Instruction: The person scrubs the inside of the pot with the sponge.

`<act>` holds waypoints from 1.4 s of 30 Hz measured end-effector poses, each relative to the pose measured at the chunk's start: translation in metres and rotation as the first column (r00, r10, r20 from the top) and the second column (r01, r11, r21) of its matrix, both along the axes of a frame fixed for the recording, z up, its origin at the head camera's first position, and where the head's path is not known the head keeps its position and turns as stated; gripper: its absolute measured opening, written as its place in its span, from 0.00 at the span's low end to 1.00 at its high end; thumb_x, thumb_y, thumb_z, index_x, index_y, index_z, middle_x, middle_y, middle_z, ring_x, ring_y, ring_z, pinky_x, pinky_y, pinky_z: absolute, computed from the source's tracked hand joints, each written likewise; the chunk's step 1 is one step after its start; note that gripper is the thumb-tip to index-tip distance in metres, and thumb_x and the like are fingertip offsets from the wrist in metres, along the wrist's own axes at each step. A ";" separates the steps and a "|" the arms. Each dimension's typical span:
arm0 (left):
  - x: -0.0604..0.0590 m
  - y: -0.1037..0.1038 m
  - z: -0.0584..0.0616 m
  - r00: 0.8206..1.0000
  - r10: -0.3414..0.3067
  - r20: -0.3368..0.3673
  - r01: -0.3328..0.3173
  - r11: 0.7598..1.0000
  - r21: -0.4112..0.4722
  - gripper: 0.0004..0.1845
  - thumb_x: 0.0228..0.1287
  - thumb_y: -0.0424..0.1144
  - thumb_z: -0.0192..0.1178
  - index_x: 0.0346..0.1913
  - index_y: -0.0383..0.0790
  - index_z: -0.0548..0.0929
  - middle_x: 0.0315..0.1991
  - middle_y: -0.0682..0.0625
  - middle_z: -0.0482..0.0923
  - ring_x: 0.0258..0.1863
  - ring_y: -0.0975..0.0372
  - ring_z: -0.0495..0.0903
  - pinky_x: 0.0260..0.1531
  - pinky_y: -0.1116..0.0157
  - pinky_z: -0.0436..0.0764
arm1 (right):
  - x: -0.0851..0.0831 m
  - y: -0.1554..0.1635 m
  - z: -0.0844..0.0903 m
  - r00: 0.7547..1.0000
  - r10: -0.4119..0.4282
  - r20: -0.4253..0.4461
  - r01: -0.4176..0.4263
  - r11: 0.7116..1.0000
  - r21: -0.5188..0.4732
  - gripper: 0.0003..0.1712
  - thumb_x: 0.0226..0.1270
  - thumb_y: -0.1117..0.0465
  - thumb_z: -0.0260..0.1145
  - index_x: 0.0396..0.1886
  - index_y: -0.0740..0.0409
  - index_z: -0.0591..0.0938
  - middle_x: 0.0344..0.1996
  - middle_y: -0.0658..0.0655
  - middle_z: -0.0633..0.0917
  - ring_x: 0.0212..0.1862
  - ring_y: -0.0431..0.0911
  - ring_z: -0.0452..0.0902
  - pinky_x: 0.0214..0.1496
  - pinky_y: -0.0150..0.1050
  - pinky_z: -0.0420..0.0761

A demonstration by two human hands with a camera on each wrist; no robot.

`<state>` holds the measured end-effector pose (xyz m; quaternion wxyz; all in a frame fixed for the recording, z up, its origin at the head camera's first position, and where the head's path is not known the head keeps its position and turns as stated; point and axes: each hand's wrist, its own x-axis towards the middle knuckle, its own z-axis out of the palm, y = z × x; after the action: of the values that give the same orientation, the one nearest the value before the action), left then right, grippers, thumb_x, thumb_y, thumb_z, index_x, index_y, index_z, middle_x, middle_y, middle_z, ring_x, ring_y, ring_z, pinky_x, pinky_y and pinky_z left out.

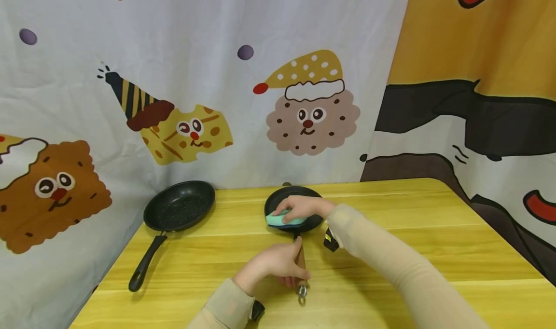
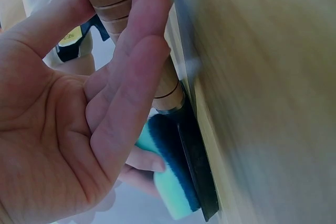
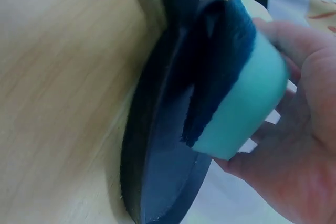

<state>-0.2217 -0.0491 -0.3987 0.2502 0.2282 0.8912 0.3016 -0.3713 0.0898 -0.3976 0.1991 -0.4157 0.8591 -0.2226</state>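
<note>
In the head view a small black frying pan (image 1: 278, 197) lies near the table's back edge, its wooden handle (image 1: 301, 261) pointing toward me. My left hand (image 1: 282, 263) grips that handle, thumb on one side and fingers on the other, as the left wrist view also shows. My right hand (image 1: 301, 207) pinches a scouring sponge (image 3: 247, 98), mint green with a dark blue scrubbing layer. The dark layer faces down into the pan, and the sponge sits at the near part of the rim. A metal hanging ring (image 1: 302, 293) ends the handle.
A larger black frying pan (image 1: 180, 206) stands at the left of the yellow wood-grain table (image 1: 373, 290), its black handle (image 1: 147, 264) angled to the front left. Behind the table hangs a curtain (image 1: 208, 39) with cartoon prints. Dark straps with devices sit on both wrists.
</note>
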 end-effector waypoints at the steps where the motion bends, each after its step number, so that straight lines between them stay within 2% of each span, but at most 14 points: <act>1: 0.000 0.000 0.000 1.000 -0.001 -0.006 0.001 1.000 0.000 0.52 0.61 0.46 0.68 0.75 0.25 0.46 0.15 0.50 0.80 0.15 0.57 0.81 0.18 0.63 0.80 | 0.000 -0.002 -0.001 1.000 -0.005 -0.023 0.005 1.000 0.009 0.22 0.69 0.60 0.64 0.62 0.51 0.79 0.63 0.54 0.75 0.65 0.49 0.68 0.62 0.44 0.72; 6: -0.001 -0.001 0.001 1.000 -0.005 -0.029 0.005 1.000 0.003 0.53 0.61 0.46 0.68 0.74 0.24 0.45 0.15 0.50 0.80 0.14 0.57 0.81 0.17 0.63 0.80 | -0.001 -0.013 -0.004 0.988 -0.014 -0.157 0.027 0.996 0.082 0.23 0.70 0.62 0.62 0.65 0.51 0.77 0.69 0.58 0.68 0.70 0.53 0.61 0.65 0.48 0.68; 17: -0.001 -0.005 0.002 0.999 0.007 -0.042 -0.008 1.000 -0.014 0.53 0.60 0.47 0.68 0.75 0.26 0.46 0.15 0.51 0.79 0.14 0.57 0.81 0.18 0.66 0.78 | -0.009 -0.033 -0.010 0.937 -0.055 -0.344 0.135 0.968 0.214 0.24 0.70 0.63 0.63 0.65 0.46 0.78 0.71 0.53 0.67 0.70 0.52 0.62 0.65 0.46 0.69; 20: -0.002 -0.006 0.002 0.998 0.023 -0.053 -0.023 1.000 0.003 0.53 0.59 0.46 0.69 0.75 0.26 0.47 0.15 0.51 0.79 0.13 0.57 0.80 0.17 0.66 0.78 | -0.013 -0.039 -0.008 0.934 -0.070 -0.351 0.156 0.962 0.224 0.24 0.71 0.64 0.61 0.65 0.44 0.77 0.71 0.51 0.66 0.69 0.52 0.63 0.63 0.45 0.71; 27: -0.006 -0.011 0.003 0.998 0.039 -0.048 -0.039 0.999 0.000 0.51 0.61 0.46 0.68 0.75 0.29 0.48 0.15 0.50 0.79 0.15 0.55 0.81 0.18 0.65 0.78 | -0.019 -0.050 -0.007 0.932 -0.107 -0.346 0.190 0.958 0.216 0.25 0.70 0.65 0.60 0.65 0.43 0.77 0.71 0.50 0.66 0.68 0.53 0.64 0.48 0.40 0.74; 31: -0.007 -0.010 0.003 0.999 0.042 -0.026 -0.042 0.999 0.010 0.51 0.61 0.45 0.68 0.75 0.29 0.47 0.15 0.49 0.80 0.16 0.55 0.82 0.19 0.64 0.79 | -0.022 -0.049 -0.011 0.921 -0.153 -0.357 0.231 0.955 0.186 0.25 0.70 0.63 0.62 0.64 0.42 0.78 0.71 0.50 0.67 0.68 0.53 0.65 0.55 0.43 0.75; 36: -0.007 -0.005 0.001 0.999 0.032 -0.012 -0.031 0.999 0.018 0.51 0.61 0.45 0.68 0.75 0.27 0.47 0.15 0.50 0.80 0.16 0.57 0.82 0.19 0.62 0.80 | -0.028 -0.040 -0.019 0.900 -0.191 -0.391 0.278 0.944 0.179 0.25 0.71 0.58 0.63 0.66 0.42 0.76 0.71 0.54 0.66 0.69 0.58 0.62 0.66 0.51 0.67; 42: -0.008 -0.005 -0.003 0.999 0.031 -0.009 -0.031 0.999 0.041 0.51 0.62 0.45 0.68 0.75 0.26 0.46 0.15 0.51 0.80 0.15 0.58 0.81 0.17 0.61 0.79 | -0.038 -0.032 -0.025 0.875 -0.215 -0.434 0.303 0.942 0.143 0.27 0.70 0.58 0.65 0.67 0.45 0.75 0.70 0.57 0.67 0.67 0.59 0.64 0.66 0.51 0.68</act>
<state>-0.2292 -0.0546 -0.4018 0.2364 0.2209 0.8896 0.3224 -0.4091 0.0573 -0.4231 0.0235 -0.3108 0.9480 -0.0643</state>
